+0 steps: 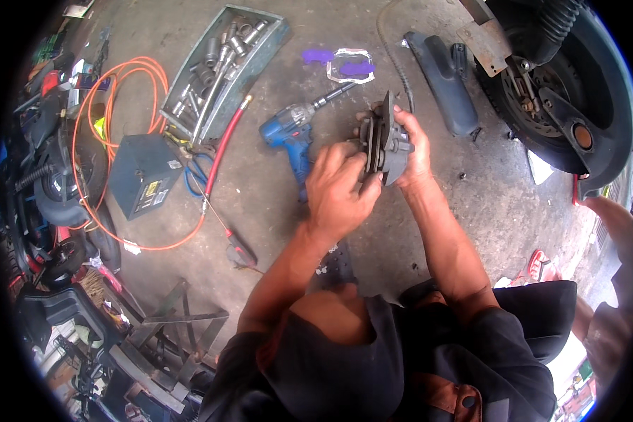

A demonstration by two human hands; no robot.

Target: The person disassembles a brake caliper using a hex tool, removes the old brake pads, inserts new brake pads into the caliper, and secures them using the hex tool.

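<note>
A grey brake caliper (399, 156) is raised above the floor between my two hands, its flat plates standing on edge. My right hand (416, 144) wraps round its right side, with the thumb near the top and the other fingers mostly hidden behind it. From the left, my left hand (337, 186) presses bent fingers and thumb against the plates, which look like brake pads. Just beyond my left hand, a blue cordless impact wrench (288, 133) lies on the floor with a long socket on its nose.
A metal tray (271, 46) of sockets lies at the far left, beside a dark box (142, 172), blue-handled scissors (198, 174), an orange air hose (163, 247) and a red-handled screwdriver (240, 247). A motorcycle wheel (499, 95) stands at the far right, near a dark elongated cover (446, 91).
</note>
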